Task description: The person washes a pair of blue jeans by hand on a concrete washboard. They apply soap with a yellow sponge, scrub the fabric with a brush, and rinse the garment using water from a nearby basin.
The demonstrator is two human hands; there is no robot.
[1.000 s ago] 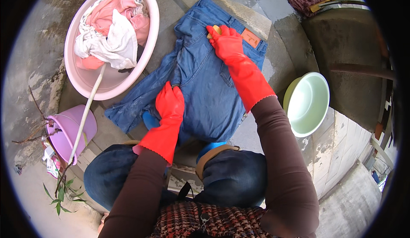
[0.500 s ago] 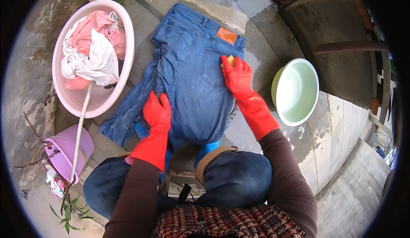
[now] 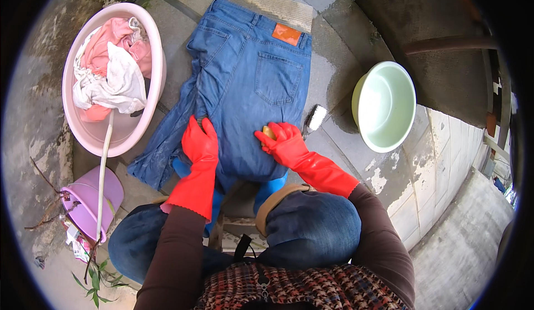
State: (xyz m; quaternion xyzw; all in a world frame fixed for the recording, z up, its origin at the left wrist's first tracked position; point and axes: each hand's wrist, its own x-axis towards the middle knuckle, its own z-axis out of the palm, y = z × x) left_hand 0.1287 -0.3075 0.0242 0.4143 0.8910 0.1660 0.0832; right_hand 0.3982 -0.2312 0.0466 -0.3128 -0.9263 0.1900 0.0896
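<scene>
Blue jeans (image 3: pixel 233 82) lie spread out in front of me, with an orange patch at the waistband and a back pocket facing up. In a red rubber glove, my right hand (image 3: pixel 283 144) is closed around a yellowish bar of soap (image 3: pixel 269 133), which touches the lower right of the denim. My left hand (image 3: pixel 200 143), gloved the same way, pinches a fold of the jeans at their middle left; its fingertips are partly hidden. Just right of the jeans lies a scrub brush (image 3: pixel 317 117) with white bristles, its handle partly covered by my right glove.
To the left stands a pink tub (image 3: pixel 157 76) of pink and white laundry, with a pale pole (image 3: pixel 104 171) leaning from it. A purple bucket (image 3: pixel 114 185) lies tipped below. A pale green basin (image 3: pixel 367 115) sits at right on the wet paving.
My right hand has drawn the soap from the back pocket down toward me along the jeans. The scrub brush has come into sight. My left hand stays on the same spot.
</scene>
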